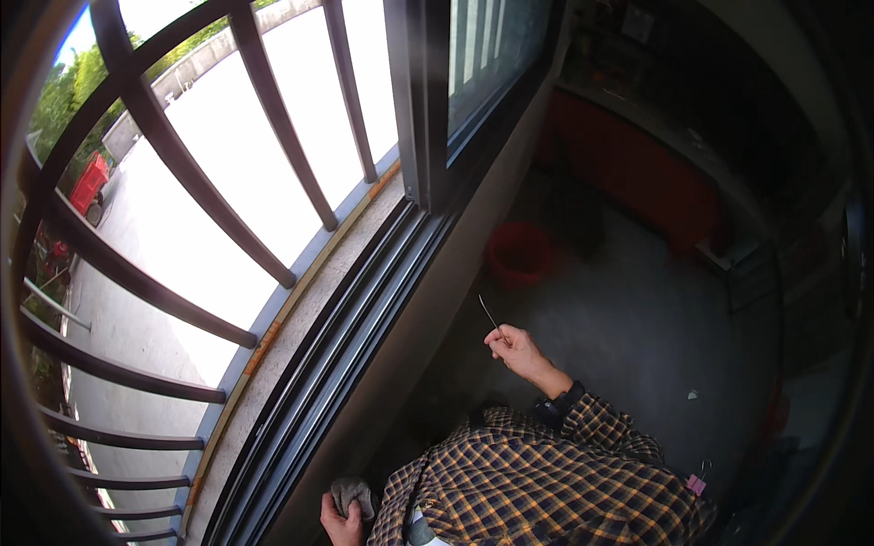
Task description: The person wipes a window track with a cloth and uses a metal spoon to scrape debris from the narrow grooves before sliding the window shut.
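My right hand (pixel 521 353) is closed around one end of a thin, slightly curved metal rod (pixel 487 310), held up over the floor beside the window wall. The rod's other end points up and away; its exact kind is too small to tell. At the lower edge my left hand (pixel 340 522) grips a crumpled grey cloth (pixel 353 497), close to the wall under the window. Dark sliding-window tracks (pixel 350 314) run diagonally along the sill, apart from both hands. A dark-framed sliding pane (pixel 496 68) stands at the far end of the tracks.
Curved dark window bars (pixel 196 200) fence the outer side of the sill. Indoors, a red bucket (pixel 520 255) stands on the grey floor near the wall. A red-fronted counter (pixel 628 164) lies at the far right, in shadow. A small white scrap (pixel 692 395) lies on the floor.
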The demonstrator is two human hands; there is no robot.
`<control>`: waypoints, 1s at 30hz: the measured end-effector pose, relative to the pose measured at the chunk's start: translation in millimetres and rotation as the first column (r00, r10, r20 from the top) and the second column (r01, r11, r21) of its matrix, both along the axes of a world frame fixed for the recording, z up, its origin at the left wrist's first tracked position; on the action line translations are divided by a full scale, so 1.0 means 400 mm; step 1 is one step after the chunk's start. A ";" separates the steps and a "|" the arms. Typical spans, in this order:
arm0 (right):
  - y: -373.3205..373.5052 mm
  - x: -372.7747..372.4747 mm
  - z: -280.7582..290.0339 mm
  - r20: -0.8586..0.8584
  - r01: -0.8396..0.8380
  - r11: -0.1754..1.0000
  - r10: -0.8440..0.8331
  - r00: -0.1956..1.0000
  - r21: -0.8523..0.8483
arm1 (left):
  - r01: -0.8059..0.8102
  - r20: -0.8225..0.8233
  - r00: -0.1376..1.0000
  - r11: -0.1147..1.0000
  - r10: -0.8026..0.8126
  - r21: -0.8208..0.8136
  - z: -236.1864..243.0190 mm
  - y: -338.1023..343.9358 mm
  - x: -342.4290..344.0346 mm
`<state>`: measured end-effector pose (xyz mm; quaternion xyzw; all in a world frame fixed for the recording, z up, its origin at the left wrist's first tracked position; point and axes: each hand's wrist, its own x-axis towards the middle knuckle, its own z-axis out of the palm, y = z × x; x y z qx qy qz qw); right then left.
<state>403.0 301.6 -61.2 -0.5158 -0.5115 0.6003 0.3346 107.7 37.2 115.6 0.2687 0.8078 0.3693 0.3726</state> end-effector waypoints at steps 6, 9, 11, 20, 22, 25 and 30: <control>-0.063 -0.012 -0.011 -0.146 0.008 0.892 -0.083 0.986 -0.451 | 0.105 0.017 0.994 0.994 -0.105 -0.034 -0.033 0.028 -0.109; -0.113 0.000 -0.035 -0.182 0.057 0.868 -0.167 0.969 -0.493 | 0.079 -0.016 0.997 0.996 -0.079 -0.028 -0.010 0.092 -0.125; -0.123 0.009 -0.044 -0.171 0.124 0.858 -0.237 0.956 -0.498 | 0.056 0.048 0.997 0.998 -0.056 0.002 -0.013 0.138 -0.150; -0.247 -0.016 -0.059 -0.367 0.359 0.754 -0.605 0.707 -0.550 | 0.462 0.114 0.875 0.882 -0.470 0.086 -0.073 0.473 -0.276; -0.304 -0.012 -0.078 -0.276 0.373 0.706 -0.622 0.733 -0.603 | 0.493 0.126 0.852 0.860 -0.508 0.131 -0.131 0.528 -0.295; -0.355 0.006 -0.072 -0.220 0.415 0.678 -0.645 0.732 -0.606 | 0.461 0.251 0.837 0.873 -0.487 0.159 -0.190 0.600 -0.273; -0.304 0.046 0.035 -0.285 0.605 0.671 -0.736 0.614 -0.429 | 0.535 0.155 0.808 0.818 -0.569 0.213 -0.249 0.673 -0.254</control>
